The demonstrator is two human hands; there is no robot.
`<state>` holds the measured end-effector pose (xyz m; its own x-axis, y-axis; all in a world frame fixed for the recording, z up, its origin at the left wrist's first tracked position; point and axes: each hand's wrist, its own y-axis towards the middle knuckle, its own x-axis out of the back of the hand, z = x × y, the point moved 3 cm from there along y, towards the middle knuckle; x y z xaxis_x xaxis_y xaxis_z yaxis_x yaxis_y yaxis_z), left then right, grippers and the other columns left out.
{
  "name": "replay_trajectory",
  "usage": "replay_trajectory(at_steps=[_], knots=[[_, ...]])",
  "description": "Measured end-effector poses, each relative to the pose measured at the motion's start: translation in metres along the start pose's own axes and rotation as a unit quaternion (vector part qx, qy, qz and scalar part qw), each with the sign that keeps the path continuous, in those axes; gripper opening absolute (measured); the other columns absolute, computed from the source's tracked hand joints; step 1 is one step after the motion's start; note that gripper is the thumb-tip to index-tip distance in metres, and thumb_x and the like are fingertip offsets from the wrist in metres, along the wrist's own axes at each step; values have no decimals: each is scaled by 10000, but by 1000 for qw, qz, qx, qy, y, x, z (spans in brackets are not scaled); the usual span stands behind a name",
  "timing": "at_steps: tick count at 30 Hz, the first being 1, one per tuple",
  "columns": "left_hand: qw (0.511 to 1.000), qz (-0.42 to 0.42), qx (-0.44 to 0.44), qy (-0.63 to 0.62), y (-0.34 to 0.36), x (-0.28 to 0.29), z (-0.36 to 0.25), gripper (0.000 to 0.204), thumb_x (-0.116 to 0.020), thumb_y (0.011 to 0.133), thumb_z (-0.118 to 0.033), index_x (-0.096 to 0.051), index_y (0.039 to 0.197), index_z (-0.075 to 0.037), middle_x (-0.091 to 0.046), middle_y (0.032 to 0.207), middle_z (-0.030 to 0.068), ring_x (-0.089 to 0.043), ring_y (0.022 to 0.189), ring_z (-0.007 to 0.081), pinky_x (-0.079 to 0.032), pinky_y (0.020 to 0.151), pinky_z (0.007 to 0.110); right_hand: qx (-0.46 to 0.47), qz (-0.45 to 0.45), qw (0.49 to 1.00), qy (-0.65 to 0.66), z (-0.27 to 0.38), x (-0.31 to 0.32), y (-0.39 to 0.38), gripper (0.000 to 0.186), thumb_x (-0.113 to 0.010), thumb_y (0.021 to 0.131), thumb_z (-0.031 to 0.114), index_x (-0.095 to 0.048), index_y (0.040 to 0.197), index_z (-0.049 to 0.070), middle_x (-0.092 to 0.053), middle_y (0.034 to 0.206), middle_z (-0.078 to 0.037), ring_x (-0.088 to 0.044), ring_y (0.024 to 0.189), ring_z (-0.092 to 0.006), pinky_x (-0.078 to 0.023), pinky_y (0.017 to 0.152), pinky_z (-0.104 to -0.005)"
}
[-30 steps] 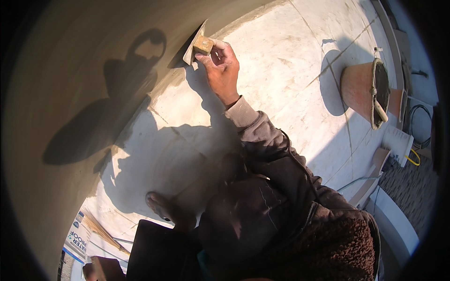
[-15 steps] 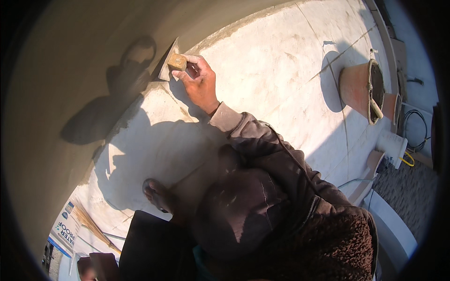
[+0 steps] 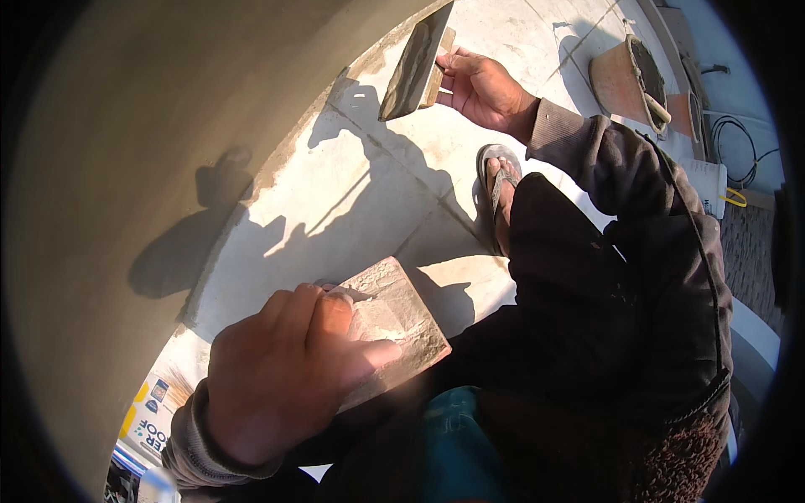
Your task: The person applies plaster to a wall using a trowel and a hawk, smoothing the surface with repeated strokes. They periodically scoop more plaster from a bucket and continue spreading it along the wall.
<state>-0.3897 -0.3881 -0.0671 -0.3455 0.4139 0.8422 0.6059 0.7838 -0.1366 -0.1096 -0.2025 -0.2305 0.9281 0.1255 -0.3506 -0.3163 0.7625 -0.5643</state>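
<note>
My left hand (image 3: pixel 281 360) grips a square, flat hawk board (image 3: pixel 402 314) at the lower middle, thumb lying across its top. Dried and smeared mortar coats the board. Farther off, my right hand (image 3: pixel 490 92) holds a plastering trowel (image 3: pixel 412 71) by its wooden block handle. The trowel's steel blade is tilted, with wet grey mortar streaked over the face toward the wall. A smooth grey plastered wall (image 3: pixel 168 109) rises along the left, and the blade's upper end overlaps its lower edge in view; whether they touch I cannot tell.
An orange bucket (image 3: pixel 612 80) holding grey mortar and a tool handle stands at the far right, another orange bucket (image 3: pixel 681 113) behind it. A white bucket (image 3: pixel 706 180) and coiled black cable (image 3: pixel 738 138) are nearby. My sandalled foot (image 3: pixel 501 172) rests on the pale floor (image 3: pixel 478 277).
My right hand has drawn the trowel back from the wall's base and turned its blade. My left hand with the hawk board has come into view, and my head has shifted.
</note>
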Motion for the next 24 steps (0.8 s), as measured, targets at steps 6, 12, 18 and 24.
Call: replay_trajectory(at_steps=[6, 12, 18, 24], knots=[[997, -13, -63, -50, 0, 5, -17, 429, -833, 752, -384, -631, 906, -37, -591, 801, 106, -635, 708, 279, -504, 549, 374, 43, -27, 995, 87, -33, -28, 35, 312, -467, 1086, 185, -479, 1336, -2, -547, 1306, -118, -519, 1285, -263, -388, 1160, -526], [999, 32, -28, 23, -18, 8, -26, 419, -790, 788, -443, -645, 913, -71, -595, 818, 96, -636, 734, 273, -496, 564, 366, 62, -201, 918, 336, -143, -40, 104, 302, -531, 1065, 171, -492, 1333, 37, -635, 1150, -56, -613, 1104, -230, -256, 1188, -645], [989, 48, 140, -5, -31, 8, -52, 391, -780, 811, -426, -639, 915, -76, -586, 794, 97, -621, 711, 307, -482, 566, 401, 93, -220, 938, 253, -136, -94, 123, 467, -700, 966, 134, -443, 1350, 67, -647, 1098, -75, -627, 992, -217, -516, 929, -531], [986, 48, 147, 61, -5, 2, -68, 353, -797, 814, -402, -603, 833, -108, -531, 792, 56, -591, 643, 221, -459, 514, 345, 158, -148, 938, 273, -79, -116, 81, 587, -769, 916, 103, -400, 1372, 73, -658, 1134, -101, -663, 1008, -208, -573, 776, -380]])
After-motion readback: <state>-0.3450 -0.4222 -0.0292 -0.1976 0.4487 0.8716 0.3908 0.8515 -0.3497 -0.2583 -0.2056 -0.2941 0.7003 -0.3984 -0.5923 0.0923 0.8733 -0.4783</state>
